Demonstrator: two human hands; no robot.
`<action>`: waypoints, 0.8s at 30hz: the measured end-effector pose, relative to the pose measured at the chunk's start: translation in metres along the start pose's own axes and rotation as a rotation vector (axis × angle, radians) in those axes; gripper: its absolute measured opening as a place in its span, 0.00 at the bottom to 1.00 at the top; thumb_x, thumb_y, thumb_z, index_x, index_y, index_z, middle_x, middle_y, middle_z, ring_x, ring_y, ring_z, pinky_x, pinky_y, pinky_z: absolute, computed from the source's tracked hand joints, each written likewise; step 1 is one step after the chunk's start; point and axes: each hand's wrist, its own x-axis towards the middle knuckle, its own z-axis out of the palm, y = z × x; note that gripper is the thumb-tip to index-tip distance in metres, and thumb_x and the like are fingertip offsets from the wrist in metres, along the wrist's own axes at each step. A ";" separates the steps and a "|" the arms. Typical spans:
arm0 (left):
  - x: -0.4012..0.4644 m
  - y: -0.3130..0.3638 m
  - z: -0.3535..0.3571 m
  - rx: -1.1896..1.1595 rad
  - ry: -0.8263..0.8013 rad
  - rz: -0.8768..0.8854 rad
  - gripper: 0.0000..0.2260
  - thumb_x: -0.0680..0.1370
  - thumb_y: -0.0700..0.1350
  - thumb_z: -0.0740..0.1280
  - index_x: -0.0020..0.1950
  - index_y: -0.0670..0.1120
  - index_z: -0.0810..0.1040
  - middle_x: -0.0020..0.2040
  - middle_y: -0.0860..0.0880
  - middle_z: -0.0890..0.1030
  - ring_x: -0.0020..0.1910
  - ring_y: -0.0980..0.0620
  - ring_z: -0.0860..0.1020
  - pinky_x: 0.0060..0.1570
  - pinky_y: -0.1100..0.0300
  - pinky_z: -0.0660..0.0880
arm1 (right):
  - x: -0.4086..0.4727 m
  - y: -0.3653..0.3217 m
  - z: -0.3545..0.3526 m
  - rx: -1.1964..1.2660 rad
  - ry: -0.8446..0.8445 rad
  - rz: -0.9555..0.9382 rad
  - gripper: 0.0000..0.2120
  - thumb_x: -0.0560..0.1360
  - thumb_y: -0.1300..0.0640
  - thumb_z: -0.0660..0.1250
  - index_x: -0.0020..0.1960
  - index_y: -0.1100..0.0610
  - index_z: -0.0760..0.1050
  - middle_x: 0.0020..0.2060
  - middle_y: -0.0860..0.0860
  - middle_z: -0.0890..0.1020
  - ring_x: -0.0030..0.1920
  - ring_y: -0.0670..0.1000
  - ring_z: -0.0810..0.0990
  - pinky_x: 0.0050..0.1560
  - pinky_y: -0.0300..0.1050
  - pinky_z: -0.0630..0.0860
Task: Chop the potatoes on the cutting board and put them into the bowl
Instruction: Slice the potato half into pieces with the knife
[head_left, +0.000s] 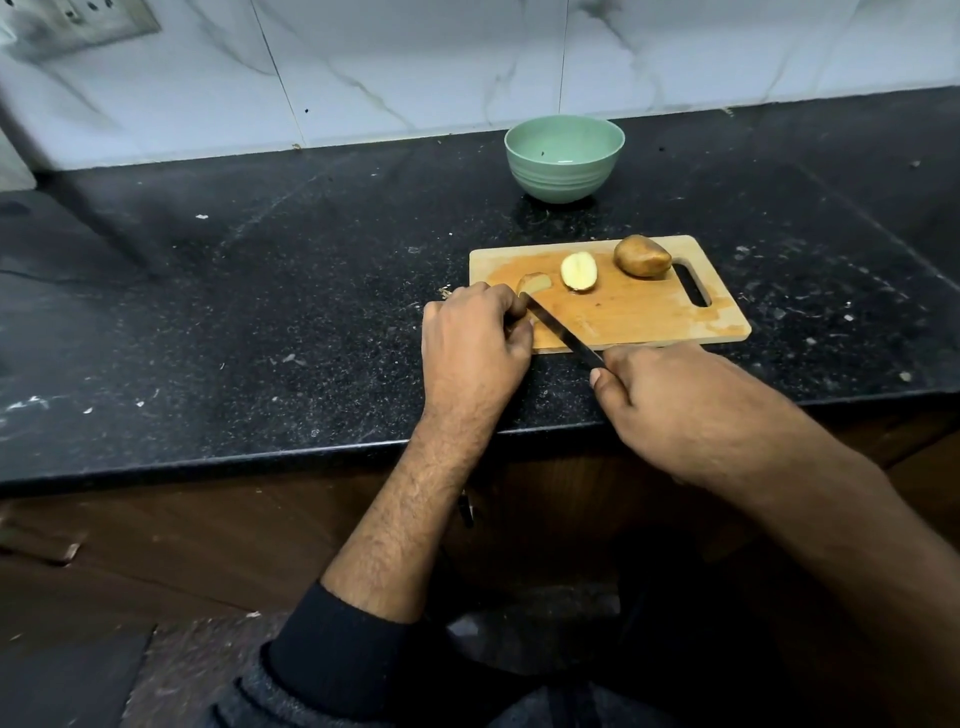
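Observation:
A wooden cutting board lies on the black counter. A whole brown potato sits at its far right, near the handle slot. A potato half lies cut side up in the middle. My left hand grips a potato piece at the board's left end, fingers curled over it. My right hand holds a knife by its handle; the blade runs up-left and its tip meets the held piece. A green bowl stands behind the board.
The black stone counter runs left and right, with small crumbs scattered on it. A white marble-tiled wall backs it, with a socket plate at the top left. Wooden cabinet fronts lie below the counter edge.

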 end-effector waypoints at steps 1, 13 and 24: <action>0.000 0.000 0.000 -0.009 -0.004 -0.002 0.03 0.75 0.47 0.72 0.47 0.49 0.83 0.45 0.52 0.82 0.47 0.50 0.79 0.60 0.47 0.72 | 0.002 0.000 0.000 0.006 -0.017 0.004 0.12 0.85 0.44 0.52 0.49 0.47 0.70 0.38 0.46 0.74 0.36 0.45 0.73 0.44 0.47 0.73; 0.001 -0.001 0.001 -0.111 0.009 -0.043 0.02 0.74 0.44 0.73 0.46 0.50 0.85 0.44 0.54 0.83 0.46 0.51 0.80 0.57 0.45 0.76 | 0.018 -0.001 0.000 0.039 -0.133 0.010 0.13 0.86 0.48 0.53 0.60 0.52 0.74 0.38 0.48 0.74 0.35 0.46 0.74 0.32 0.39 0.69; -0.002 -0.003 -0.002 -0.198 0.006 -0.106 0.06 0.73 0.49 0.75 0.48 0.51 0.84 0.42 0.56 0.84 0.43 0.56 0.82 0.52 0.52 0.80 | -0.014 0.010 -0.012 -0.022 -0.120 0.037 0.12 0.86 0.46 0.51 0.51 0.48 0.71 0.37 0.48 0.76 0.32 0.46 0.75 0.31 0.41 0.69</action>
